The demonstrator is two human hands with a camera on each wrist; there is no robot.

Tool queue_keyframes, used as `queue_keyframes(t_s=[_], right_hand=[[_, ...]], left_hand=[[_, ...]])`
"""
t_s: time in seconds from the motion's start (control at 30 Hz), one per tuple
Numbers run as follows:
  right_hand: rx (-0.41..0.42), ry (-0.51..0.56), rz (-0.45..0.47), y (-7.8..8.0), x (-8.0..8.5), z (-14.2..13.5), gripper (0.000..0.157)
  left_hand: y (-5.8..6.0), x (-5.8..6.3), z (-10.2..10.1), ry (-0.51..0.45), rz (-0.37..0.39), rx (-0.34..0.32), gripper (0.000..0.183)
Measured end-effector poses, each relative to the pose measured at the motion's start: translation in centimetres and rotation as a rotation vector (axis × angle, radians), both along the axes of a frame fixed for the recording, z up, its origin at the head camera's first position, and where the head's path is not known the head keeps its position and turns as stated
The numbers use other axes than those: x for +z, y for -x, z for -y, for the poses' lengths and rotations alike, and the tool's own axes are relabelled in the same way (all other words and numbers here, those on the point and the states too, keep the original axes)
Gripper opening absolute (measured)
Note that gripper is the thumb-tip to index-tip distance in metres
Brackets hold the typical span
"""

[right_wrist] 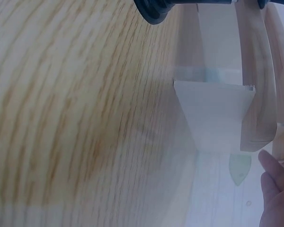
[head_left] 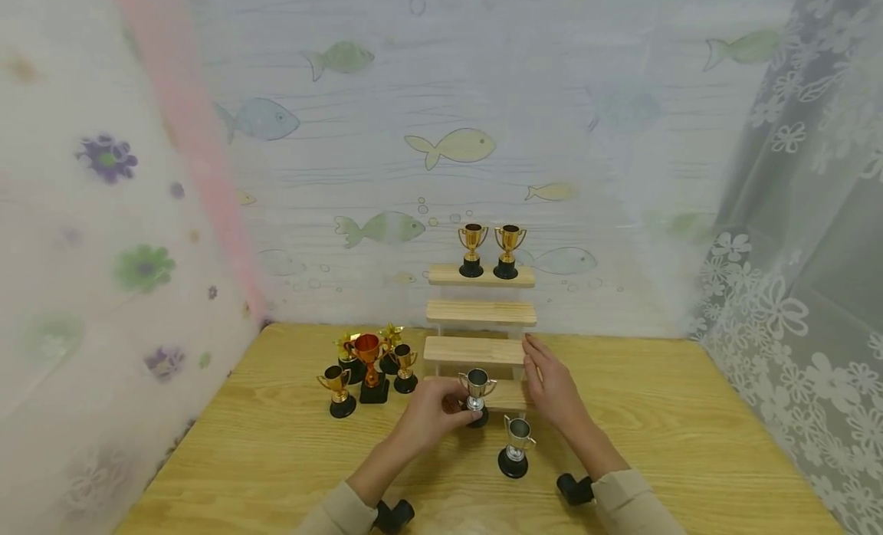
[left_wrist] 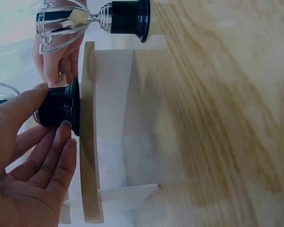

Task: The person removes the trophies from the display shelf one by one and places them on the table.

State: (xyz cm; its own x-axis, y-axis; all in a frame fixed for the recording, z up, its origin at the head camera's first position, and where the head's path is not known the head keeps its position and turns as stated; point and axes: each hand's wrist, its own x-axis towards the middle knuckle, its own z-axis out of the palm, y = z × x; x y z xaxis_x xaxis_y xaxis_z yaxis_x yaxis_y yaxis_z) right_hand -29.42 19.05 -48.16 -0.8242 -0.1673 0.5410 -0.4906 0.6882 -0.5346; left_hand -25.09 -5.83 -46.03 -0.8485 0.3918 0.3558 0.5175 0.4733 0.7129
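My left hand [head_left: 429, 411] pinches the black base of a small silver trophy cup [head_left: 477, 383] between thumb and fingers. The trophy stands upright at the lowest step of a tiered wooden display stand [head_left: 476, 351]; in the left wrist view its base [left_wrist: 59, 105] is right at that step's board [left_wrist: 89, 156]. At the stand's right side is my right hand [head_left: 554, 383], its fingers extended along the end of a step. A second silver trophy [head_left: 516, 437] stands on the table in front of the stand, between my forearms.
Two gold trophies [head_left: 472, 244] stand on the top step. Left of the stand is a group of several trophies, among them a larger orange-red cup [head_left: 369, 359] and star-topped ones. Black angled pieces [head_left: 574, 489] show beside both wrists. A fish-patterned curtain [head_left: 455, 146] hangs behind the table.
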Motion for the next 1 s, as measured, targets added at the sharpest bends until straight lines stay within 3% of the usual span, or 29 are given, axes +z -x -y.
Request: queue_keyframes(t_s=[0.27,0.47,1.0], right_hand=[[0.005,0.009,-0.038,0.0,0.1,0.0,0.039],[0.009,0.019,-0.05,-0.3,0.1,0.1,0.038],[0.009,0.014,-0.001,-0.3,0.3,0.1,0.039]], left_hand=[[-0.2,-0.1,-0.1,0.0,0.01,-0.014,0.015],[-0.7,-0.4,0.0,0.001,0.009,-0.067,0.016],[-0.8,-1.7,0.4,0.081,0.179,-0.204,0.013]])
